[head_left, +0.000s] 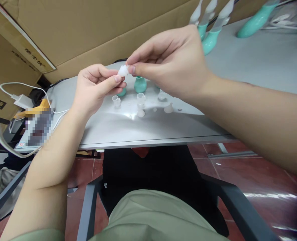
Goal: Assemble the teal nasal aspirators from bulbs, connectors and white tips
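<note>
Above the table, my left hand (pixel 95 82) pinches a small translucent white piece (pixel 123 70) between thumb and fingers. My right hand (pixel 174 62) is closed at the right end of that same piece, thumb against fingertips. Beneath the hands stand a teal squeeze bulb (pixel 140 85) and another teal bulb (pixel 122 92), partly hidden by my left fingers. Nearer to me are a clear connector (pixel 116 101), a second clear connector (pixel 141 98), a small white cone-like piece (pixel 141 113) and a wider white piece (pixel 168 108).
Several assembled teal bulbs with white tips (pixel 210 42) stand behind my right hand; another teal bulb (pixel 253 25) lies farther right. Cardboard (pixel 88 30) borders the grey table (pixel 108 132). At left are a white plug (pixel 24 101), cables, a yellow object (pixel 41 107) and a blurred-out item.
</note>
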A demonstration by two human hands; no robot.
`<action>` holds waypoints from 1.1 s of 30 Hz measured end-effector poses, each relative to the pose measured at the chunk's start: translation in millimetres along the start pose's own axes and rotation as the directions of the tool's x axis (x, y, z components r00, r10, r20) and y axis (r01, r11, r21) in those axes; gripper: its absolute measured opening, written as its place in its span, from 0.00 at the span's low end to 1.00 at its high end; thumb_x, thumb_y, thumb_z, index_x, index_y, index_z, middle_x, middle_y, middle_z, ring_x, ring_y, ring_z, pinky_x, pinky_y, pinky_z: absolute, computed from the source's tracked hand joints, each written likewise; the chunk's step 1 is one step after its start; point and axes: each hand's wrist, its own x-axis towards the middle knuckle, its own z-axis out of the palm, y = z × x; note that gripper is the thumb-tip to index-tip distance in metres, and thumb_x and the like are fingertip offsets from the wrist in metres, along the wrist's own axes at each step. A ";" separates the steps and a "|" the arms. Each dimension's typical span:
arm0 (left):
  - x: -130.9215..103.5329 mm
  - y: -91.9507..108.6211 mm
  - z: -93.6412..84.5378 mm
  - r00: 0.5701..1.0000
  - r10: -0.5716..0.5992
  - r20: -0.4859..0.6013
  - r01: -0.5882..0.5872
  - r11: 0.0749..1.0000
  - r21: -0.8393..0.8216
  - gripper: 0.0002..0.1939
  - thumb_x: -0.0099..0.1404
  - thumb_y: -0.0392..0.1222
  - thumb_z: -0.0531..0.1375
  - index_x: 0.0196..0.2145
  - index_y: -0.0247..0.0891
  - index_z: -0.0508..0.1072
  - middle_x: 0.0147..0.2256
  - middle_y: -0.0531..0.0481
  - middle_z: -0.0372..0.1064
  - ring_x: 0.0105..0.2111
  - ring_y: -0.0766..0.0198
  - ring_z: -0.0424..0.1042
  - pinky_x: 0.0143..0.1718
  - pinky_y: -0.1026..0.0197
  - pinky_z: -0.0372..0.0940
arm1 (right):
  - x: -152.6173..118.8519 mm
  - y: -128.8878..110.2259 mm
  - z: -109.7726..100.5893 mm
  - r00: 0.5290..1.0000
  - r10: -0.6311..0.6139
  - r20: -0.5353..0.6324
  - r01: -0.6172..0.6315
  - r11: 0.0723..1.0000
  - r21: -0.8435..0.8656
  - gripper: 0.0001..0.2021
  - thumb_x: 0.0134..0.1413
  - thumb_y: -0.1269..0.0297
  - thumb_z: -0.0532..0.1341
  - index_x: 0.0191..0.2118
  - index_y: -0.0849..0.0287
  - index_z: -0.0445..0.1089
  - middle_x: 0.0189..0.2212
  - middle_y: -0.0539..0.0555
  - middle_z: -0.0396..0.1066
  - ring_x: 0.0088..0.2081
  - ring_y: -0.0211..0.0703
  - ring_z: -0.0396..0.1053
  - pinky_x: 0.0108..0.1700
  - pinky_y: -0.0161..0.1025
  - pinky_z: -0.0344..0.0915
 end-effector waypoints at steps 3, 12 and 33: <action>0.3 -2.8 -1.1 1.000 0.022 -0.007 -0.022 1.000 -0.001 0.21 0.58 0.61 0.95 0.36 0.51 0.95 0.35 0.56 0.91 0.34 0.61 0.94 0.34 0.66 0.90 | -2.5 -2.0 1.4 1.000 -0.023 -0.001 0.023 0.999 -0.041 0.14 0.65 0.83 0.79 0.37 0.52 0.92 0.38 0.48 0.91 0.41 0.40 0.89 0.47 0.35 0.86; -1.6 -6.4 -5.5 0.997 0.081 0.018 -0.082 0.996 0.025 0.19 0.64 0.60 0.93 0.41 0.51 0.95 0.37 0.56 0.92 0.35 0.61 0.95 0.37 0.64 0.92 | 2.0 -7.3 1.3 0.993 0.103 0.061 -0.111 0.984 0.137 0.20 0.65 0.92 0.72 0.35 0.56 0.89 0.32 0.44 0.87 0.34 0.31 0.84 0.42 0.26 0.85; 0.2 -7.9 -21.8 0.999 0.051 0.006 -0.051 0.969 0.242 0.24 0.64 0.63 0.91 0.38 0.47 0.88 0.39 0.51 0.90 0.36 0.54 0.93 0.40 0.51 0.92 | -3.2 -2.7 1.9 0.924 0.318 0.214 -0.371 0.884 0.286 0.07 0.77 0.80 0.77 0.44 0.62 0.91 0.40 0.54 0.92 0.38 0.39 0.89 0.46 0.32 0.89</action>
